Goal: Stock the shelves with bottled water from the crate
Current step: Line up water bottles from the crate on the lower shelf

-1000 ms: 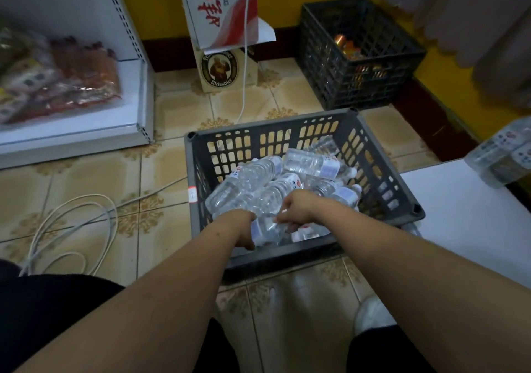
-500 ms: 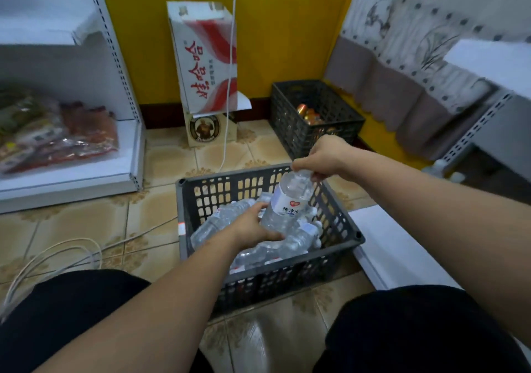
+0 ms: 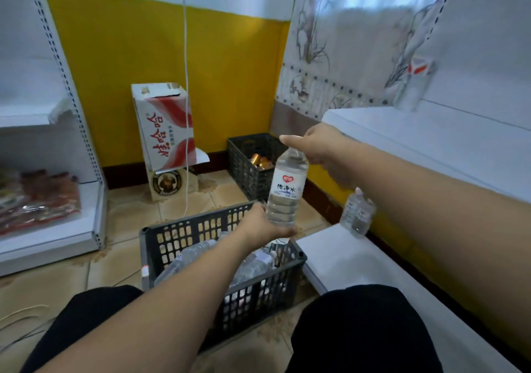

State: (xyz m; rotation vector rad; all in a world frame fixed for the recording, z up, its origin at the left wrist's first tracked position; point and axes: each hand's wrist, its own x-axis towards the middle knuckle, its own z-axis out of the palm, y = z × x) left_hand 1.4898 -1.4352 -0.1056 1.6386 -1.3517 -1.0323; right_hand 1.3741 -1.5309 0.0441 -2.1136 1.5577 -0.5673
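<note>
A clear water bottle (image 3: pixel 287 188) with a white label stands upright in the air above the grey crate (image 3: pixel 172 236). My right hand (image 3: pixel 319 145) grips its cap and neck from above. My left hand (image 3: pixel 260 224) holds its base from below. Several more water bottles (image 3: pixel 253 263) lie in the crate between my knees. To the right are a low white shelf (image 3: pixel 344 257) and a higher white shelf (image 3: pixel 416 134). Two bottles (image 3: pixel 357 214) stand at the back of the low shelf, and one bottle (image 3: pixel 412 88) stands on the higher shelf.
A second dark crate (image 3: pixel 247 168) with cans sits in the corner by the yellow wall. A red-and-white carton (image 3: pixel 163 125) stands on a box beside it. A white shelf unit (image 3: pixel 51 229) with packaged snacks is at left. White cables (image 3: pixel 20 312) lie on the tiled floor.
Both hands lifted one bottle out of the crate and raised it upright, shifting right toward the shelves. My view tilted up and right, bringing the right-hand shelves into sight.
</note>
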